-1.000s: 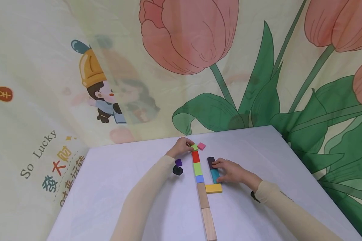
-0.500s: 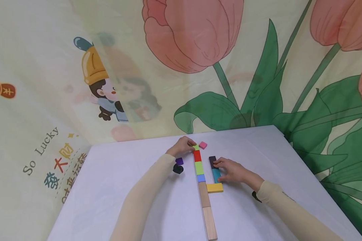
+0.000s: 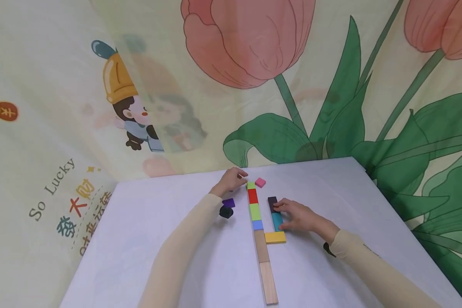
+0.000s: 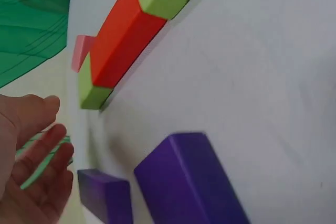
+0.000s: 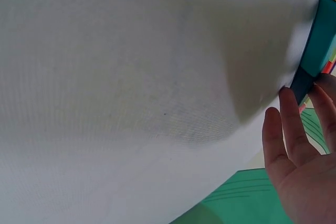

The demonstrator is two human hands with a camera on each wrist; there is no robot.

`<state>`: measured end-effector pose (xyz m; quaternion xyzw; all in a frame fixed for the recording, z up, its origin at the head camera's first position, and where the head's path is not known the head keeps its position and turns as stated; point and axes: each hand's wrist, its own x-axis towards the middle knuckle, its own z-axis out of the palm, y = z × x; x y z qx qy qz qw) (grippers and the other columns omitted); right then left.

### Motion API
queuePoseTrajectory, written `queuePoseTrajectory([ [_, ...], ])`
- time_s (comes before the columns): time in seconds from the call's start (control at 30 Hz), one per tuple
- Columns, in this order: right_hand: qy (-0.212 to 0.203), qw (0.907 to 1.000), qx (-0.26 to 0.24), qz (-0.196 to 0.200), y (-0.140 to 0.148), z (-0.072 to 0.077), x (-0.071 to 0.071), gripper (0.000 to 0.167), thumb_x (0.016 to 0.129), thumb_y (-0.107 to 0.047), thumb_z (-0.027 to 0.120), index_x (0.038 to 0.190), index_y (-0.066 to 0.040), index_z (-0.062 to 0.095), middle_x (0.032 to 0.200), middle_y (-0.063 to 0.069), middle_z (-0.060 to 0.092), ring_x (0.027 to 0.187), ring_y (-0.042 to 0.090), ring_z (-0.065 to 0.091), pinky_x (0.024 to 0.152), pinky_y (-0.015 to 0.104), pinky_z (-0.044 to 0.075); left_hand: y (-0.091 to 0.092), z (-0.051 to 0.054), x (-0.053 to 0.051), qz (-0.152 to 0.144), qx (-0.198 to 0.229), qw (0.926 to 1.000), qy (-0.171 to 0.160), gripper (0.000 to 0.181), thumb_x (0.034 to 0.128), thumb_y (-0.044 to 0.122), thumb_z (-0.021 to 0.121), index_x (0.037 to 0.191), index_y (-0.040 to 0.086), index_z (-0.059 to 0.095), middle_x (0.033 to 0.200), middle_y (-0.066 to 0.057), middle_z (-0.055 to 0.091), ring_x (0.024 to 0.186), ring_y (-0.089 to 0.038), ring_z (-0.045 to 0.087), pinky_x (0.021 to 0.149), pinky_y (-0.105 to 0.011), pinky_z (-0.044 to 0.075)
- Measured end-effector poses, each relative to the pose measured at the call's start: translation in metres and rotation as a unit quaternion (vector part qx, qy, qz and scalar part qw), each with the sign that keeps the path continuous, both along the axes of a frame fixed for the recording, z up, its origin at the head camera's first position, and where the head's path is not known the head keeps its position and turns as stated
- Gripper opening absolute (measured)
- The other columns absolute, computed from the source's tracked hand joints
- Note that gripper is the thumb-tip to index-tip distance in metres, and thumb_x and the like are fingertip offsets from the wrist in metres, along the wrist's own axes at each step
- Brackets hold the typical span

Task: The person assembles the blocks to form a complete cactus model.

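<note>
My left hand [image 3: 229, 180] hovers beside the small light green block [image 3: 251, 185] at the far end of a block row; the left wrist view shows its fingers loosely bent, apart from the block, holding nothing. Nearer in that row lie a red block [image 3: 253, 196], a longer light green block [image 3: 255, 211], a blue block [image 3: 257, 225] and two wooden blocks [image 3: 261, 246]. My right hand [image 3: 301, 215] rests its extended fingertips against a dark block [image 3: 272, 204], its thumb by the teal block [image 3: 277, 221]. Part of that contact is hidden by the fingers.
A yellow block [image 3: 275, 238] lies crosswise between the wooden row and the teal block's near end. The pink block [image 3: 260, 182] sits right of the row's far end. Two purple blocks [image 4: 189, 182] lie below the left hand. A printed curtain hangs behind the white table [image 3: 146, 239].
My left hand has let go of the small light green block and drawn slightly away to the left. The right hand stays at the dark and teal blocks. The head view has shifted slightly.
</note>
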<state>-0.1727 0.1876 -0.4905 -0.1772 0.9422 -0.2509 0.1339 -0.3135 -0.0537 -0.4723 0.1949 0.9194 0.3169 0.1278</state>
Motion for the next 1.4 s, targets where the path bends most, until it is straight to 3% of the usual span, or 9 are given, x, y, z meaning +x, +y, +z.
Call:
queuePoseTrajectory([
  [0.13,0.009,0.9999,-0.001,0.013,-0.001,-0.001,0.0,0.063,0.075,-0.028,0.083,0.13,-0.005,0.061,0.136,0.009,0.055,0.128,0.031,0.05,0.105,0.05,0.046,-0.016,0.009,0.012,0.006,-0.059,0.9975,0.037,0.032,0.0896,0.023,0.068,0.117,0.006,0.068,0.11,-0.011,0.067,0.099,-0.022,0.06,0.085,-0.032,0.054],
  [0.27,0.003,0.9999,-0.002,0.012,-0.001,-0.001,0.0,0.064,0.076,-0.029,0.082,0.131,-0.006,0.06,0.137,0.008,0.054,0.128,0.031,0.049,0.104,0.049,0.047,-0.036,0.014,0.035,0.001,-0.116,0.9917,0.055,0.039,0.0834,0.028,0.074,0.114,0.006,0.068,0.107,-0.01,0.068,0.098,-0.023,0.061,0.089,-0.036,0.052],
  [0.4,0.003,0.9999,-0.003,0.014,0.001,-0.001,0.0,0.065,0.076,-0.029,0.082,0.132,-0.006,0.06,0.137,0.008,0.054,0.128,0.031,0.049,0.103,0.05,0.048,-0.052,0.009,0.058,0.001,-0.152,0.9866,0.058,0.046,0.0772,0.03,0.08,0.114,0.006,0.068,0.113,-0.011,0.067,0.102,-0.025,0.063,0.089,-0.039,0.054],
  [0.53,0.011,0.9998,0.0,0.017,0.004,0.0,0.0,0.065,0.076,-0.029,0.082,0.132,-0.005,0.06,0.137,0.01,0.054,0.128,0.032,0.049,0.103,0.05,0.047,-0.058,-0.002,0.069,-0.017,-0.16,0.9854,0.057,0.046,0.0768,0.028,0.081,0.114,0.005,0.068,0.109,-0.01,0.067,0.095,-0.022,0.062,0.084,-0.037,0.053],
  [0.77,0.02,0.9995,-0.008,0.025,0.005,-0.003,-0.001,0.064,0.076,-0.029,0.082,0.13,-0.004,0.06,0.135,0.011,0.055,0.127,0.034,0.05,0.103,0.051,0.048,-0.055,-0.008,0.082,-0.012,-0.133,0.9887,0.069,0.03,0.0807,0.017,0.076,0.108,0.007,0.07,0.1,-0.007,0.067,0.089,-0.019,0.061,0.085,-0.036,0.053],
  [1.0,0.015,0.9995,-0.013,0.023,0.004,-0.004,-0.001,0.065,0.076,-0.03,0.082,0.131,-0.004,0.061,0.136,0.01,0.055,0.128,0.033,0.049,0.104,0.051,0.047,-0.041,-0.008,0.106,-0.063,-0.131,0.9868,0.071,0.03,0.0823,0.021,0.075,0.11,0.011,0.07,0.099,-0.002,0.066,0.085,-0.012,0.058,0.083,-0.028,0.053],
  [1.13,0.016,0.9995,-0.016,0.023,0.004,-0.005,-0.001,0.065,0.075,-0.031,0.082,0.13,-0.004,0.061,0.136,0.011,0.054,0.128,0.034,0.049,0.104,0.052,0.046,-0.032,-0.007,0.118,-0.077,-0.139,0.9843,0.078,0.031,0.0815,0.022,0.077,0.11,0.012,0.07,0.096,0.0,0.065,0.083,-0.01,0.056,0.08,-0.025,0.052],
  [1.4,0.017,0.9995,-0.014,0.022,0.004,-0.004,-0.001,0.064,0.076,-0.03,0.082,0.131,-0.004,0.06,0.137,0.011,0.054,0.129,0.034,0.049,0.104,0.052,0.046,-0.026,-0.006,0.124,-0.083,-0.155,0.9807,0.086,0.031,0.0818,0.025,0.077,0.11,0.012,0.07,0.095,0.0,0.066,0.079,-0.008,0.055,0.076,-0.022,0.05],
])
